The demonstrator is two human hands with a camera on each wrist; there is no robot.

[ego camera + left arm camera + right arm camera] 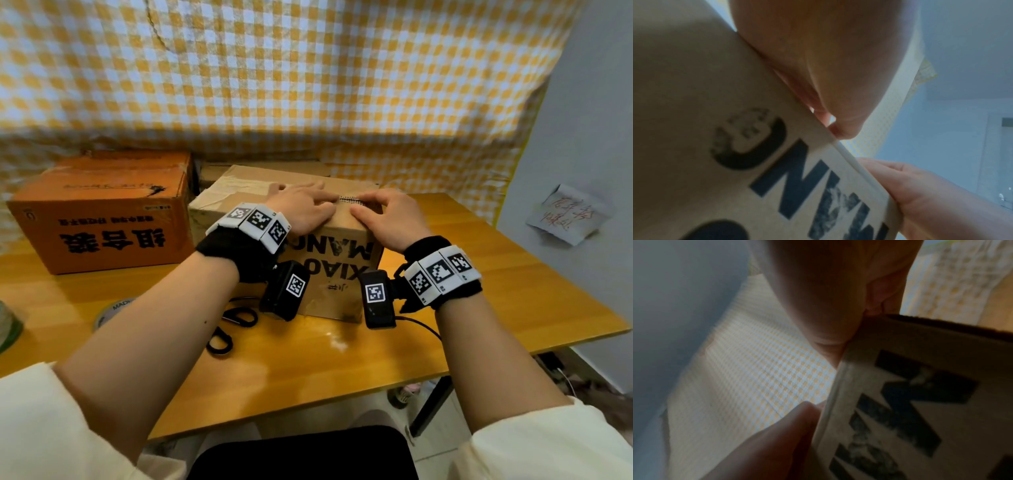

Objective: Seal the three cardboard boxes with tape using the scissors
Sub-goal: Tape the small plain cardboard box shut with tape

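Scissors (228,325) lie at my seven o'clock on the worktop (479,308), while both hands (301,209) (387,219), flat and unclenched, press tape onto the brown box (335,274); next, another box.

Orange box (102,212) probably crowds brown box's (342,240) left flank.

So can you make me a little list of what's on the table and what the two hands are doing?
table: yellow wooden table
middle box: brown cardboard box with big dark letters on its near side
left hand: fingers flat on the brown box's top
right hand: fingers flat on the same top, beside the left hand
orange box: left of the brown box, nobody touching it
scissors: black handles, lying on the table under the left forearm
tape roll: flat on the table, near left, partly hidden
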